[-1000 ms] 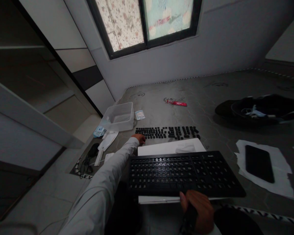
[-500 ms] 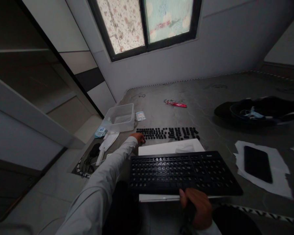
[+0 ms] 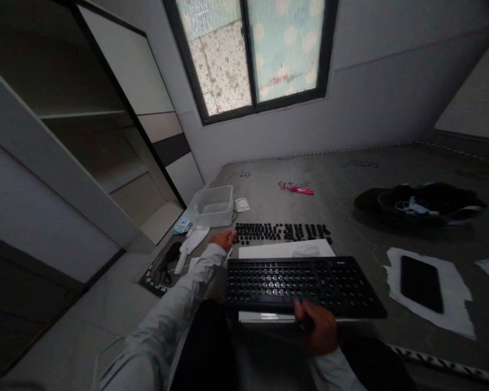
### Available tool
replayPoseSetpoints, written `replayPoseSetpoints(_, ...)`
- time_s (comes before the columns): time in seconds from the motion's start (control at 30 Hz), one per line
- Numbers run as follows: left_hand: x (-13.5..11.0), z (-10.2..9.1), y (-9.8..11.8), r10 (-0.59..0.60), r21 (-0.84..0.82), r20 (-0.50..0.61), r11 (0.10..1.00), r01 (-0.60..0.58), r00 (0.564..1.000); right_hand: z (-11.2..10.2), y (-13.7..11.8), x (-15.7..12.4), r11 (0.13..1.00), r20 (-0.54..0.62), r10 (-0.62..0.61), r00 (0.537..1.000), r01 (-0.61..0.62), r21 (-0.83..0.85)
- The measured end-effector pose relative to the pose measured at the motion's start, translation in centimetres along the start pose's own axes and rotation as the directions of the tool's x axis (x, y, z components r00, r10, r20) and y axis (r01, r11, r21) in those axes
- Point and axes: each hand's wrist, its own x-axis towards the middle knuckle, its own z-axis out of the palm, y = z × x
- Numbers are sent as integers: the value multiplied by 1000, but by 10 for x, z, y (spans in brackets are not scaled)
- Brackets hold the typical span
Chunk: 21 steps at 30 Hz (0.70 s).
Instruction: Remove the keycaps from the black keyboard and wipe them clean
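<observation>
A black keyboard [image 3: 277,283] with bare key sockets lies tilted on a white box [image 3: 264,251] in front of me. Beyond it, several loose black keycaps [image 3: 261,232] are laid out in rows. My left hand [image 3: 223,240] is at the left end of these rows, its fingers drawn together by the nearest keycaps; whatever is between them is too small to see. At the keyboard's near edge my right hand [image 3: 320,327] is closed, thumb up, around something dark that I cannot make out.
A clear plastic box [image 3: 214,206] stands at the left beside a small packet [image 3: 242,205]. A red item [image 3: 297,188] lies farther back. On the right are a black cap [image 3: 419,203] and a phone [image 3: 421,283] on white paper. Dark cables [image 3: 165,266] lie near the left edge.
My left hand has drawn back slightly from the keycaps at the left end of the rows. My right hand remains at the keyboard's near edge. The camera view has tilted up a little.
</observation>
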Motion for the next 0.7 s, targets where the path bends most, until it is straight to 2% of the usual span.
replayPoseSetpoints(0.1,-53,-6,9,-10,-49,-112,999,5,994,-2,-1,-2,1000,-1,-3,1000,3,11)
replayPoseSetpoints(0.2,-109,-2,21,-3,-95,-193,995,-15,981,-4,-2,-5,999,-13,25,1000,-25,32)
replayPoseSetpoints(0.37,-185,20,38,150,-133,-285,972,-194,947,-3,-5,-10,988,-25,110,994,-107,113)
replayPoseSetpoints(0.5,-213,35,38,235,-142,-338,945,-296,911,-1,-11,-14,975,-1,139,990,-137,176)
replayPoseSetpoints(0.7,-218,41,34,300,-168,-354,911,-375,886,-2,-17,-21,945,16,247,969,-244,217)
